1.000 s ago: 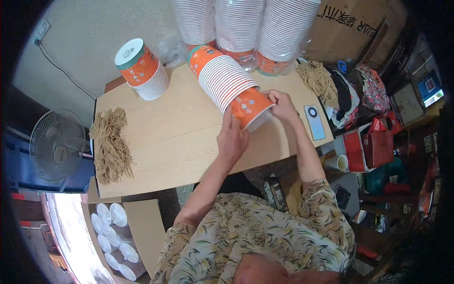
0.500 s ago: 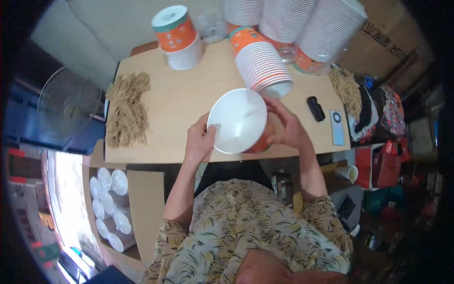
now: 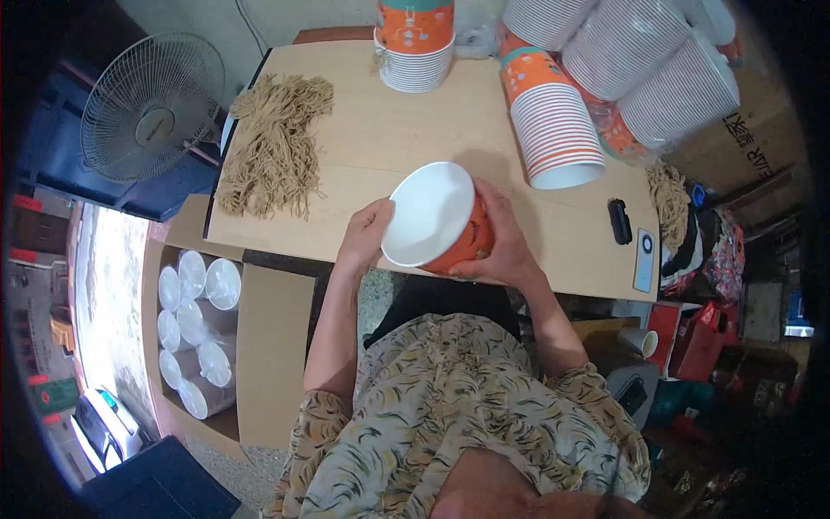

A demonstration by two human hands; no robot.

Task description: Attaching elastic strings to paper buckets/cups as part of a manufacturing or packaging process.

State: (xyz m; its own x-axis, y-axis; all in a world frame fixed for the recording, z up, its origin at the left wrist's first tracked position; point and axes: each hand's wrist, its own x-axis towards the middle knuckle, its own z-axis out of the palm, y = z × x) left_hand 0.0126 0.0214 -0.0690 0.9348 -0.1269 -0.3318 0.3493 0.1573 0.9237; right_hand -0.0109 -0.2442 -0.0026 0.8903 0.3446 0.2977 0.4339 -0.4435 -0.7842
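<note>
Our left hand (image 3: 364, 233) pinches the rim of the paper bucket (image 3: 432, 214), its axis tilted, mouth leftward; our right hand (image 3: 506, 240) cups the orange wall, fingers spread.

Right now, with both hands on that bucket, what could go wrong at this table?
The stack of nested buckets lies on its side, so a bump might set it rolling. The phone lies close to the near right corner of the table and could be nudged off. The left hand seems to hold the bucket at its rim, while the right hand supports its side; if the right slips, the bucket might tip.
</note>
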